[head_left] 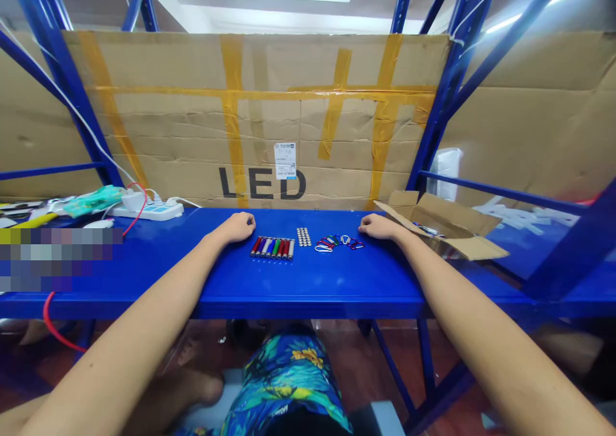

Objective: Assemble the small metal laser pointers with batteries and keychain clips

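My left hand (239,226) rests on the blue shelf top with its fingers curled in, and I see nothing in it. Just right of it lies a row of several small metal tubes (272,248) that look like mini flashlights, in red, blue, purple, green and silver. Beside them, small round silver pieces like button cells (303,236) are set out in a grid. Several coloured carabiners (338,242) lie in an arc farther right. Near these, my right hand (378,226) also rests with curled fingers, nothing visible in it, close to the open cardboard box.
The open cardboard box (450,224) holds small items I cannot make out. A white power strip (149,209) with plugs and a red cable stands at left, near a green plastic packet (94,200). Cardboard marked LED (192,147) closes off the back; blue posts flank it.
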Action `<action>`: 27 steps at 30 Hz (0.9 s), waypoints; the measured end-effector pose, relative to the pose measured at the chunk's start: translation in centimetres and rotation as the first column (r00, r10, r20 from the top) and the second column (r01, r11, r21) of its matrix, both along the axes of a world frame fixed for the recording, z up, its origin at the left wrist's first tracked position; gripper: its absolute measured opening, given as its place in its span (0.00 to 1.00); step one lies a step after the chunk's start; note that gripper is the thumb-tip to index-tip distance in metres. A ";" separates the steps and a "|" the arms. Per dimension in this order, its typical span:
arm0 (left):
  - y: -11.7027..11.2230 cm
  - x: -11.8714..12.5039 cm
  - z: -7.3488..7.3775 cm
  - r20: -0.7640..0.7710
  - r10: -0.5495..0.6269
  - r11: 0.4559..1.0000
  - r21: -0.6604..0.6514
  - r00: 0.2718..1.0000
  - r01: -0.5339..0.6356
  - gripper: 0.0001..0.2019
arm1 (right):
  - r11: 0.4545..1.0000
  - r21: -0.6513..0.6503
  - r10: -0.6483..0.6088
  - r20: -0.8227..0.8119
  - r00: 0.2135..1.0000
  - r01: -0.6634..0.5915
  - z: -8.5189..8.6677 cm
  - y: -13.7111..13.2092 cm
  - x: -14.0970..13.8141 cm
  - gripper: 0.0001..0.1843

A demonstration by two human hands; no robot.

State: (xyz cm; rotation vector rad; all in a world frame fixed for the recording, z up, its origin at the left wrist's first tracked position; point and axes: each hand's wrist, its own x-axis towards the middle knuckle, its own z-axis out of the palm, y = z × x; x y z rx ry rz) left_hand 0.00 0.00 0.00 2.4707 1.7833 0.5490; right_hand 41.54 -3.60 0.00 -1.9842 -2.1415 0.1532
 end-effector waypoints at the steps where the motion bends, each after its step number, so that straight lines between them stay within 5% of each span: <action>1: -0.2 0.2 0.1 0.025 -0.005 1.000 0.014 1.000 0.005 0.07 | 1.000 0.001 0.001 0.003 1.000 -0.001 0.0 0.0 0.0 0.10; 8: -2.0 2.4 1.4 0.213 -0.227 0.967 0.162 0.950 0.194 0.10 | 0.999 0.014 -0.042 0.030 0.999 0.042 0.3 -0.3 -0.2 0.09; 11: -3.3 4.1 1.9 0.188 -0.400 0.909 0.202 0.897 0.363 0.11 | 0.978 0.197 -0.068 -0.001 0.998 0.067 0.9 -1.3 -1.3 0.11; 13: -4.2 5.2 2.0 0.173 -0.481 0.873 0.177 0.859 0.453 0.12 | 0.928 0.371 0.067 -0.054 0.996 -0.042 1.3 -2.6 -3.1 0.12; 15: -4.9 6.2 1.9 0.137 -0.535 0.844 0.135 0.834 0.519 0.13 | 0.816 0.508 0.339 -0.032 0.940 -0.277 1.6 -4.3 -5.9 0.13; 19: -5.5 7.0 1.5 0.066 -0.555 0.830 0.105 0.829 0.548 0.14 | 0.553 0.485 0.738 0.091 0.668 -0.678 1.3 -7.5 -11.7 0.15; 27: -5.6 6.9 1.6 0.007 -0.521 0.850 0.092 0.853 0.519 0.14 | 0.479 0.365 0.814 0.156 0.560 -0.798 0.2 -7.8 -14.2 0.21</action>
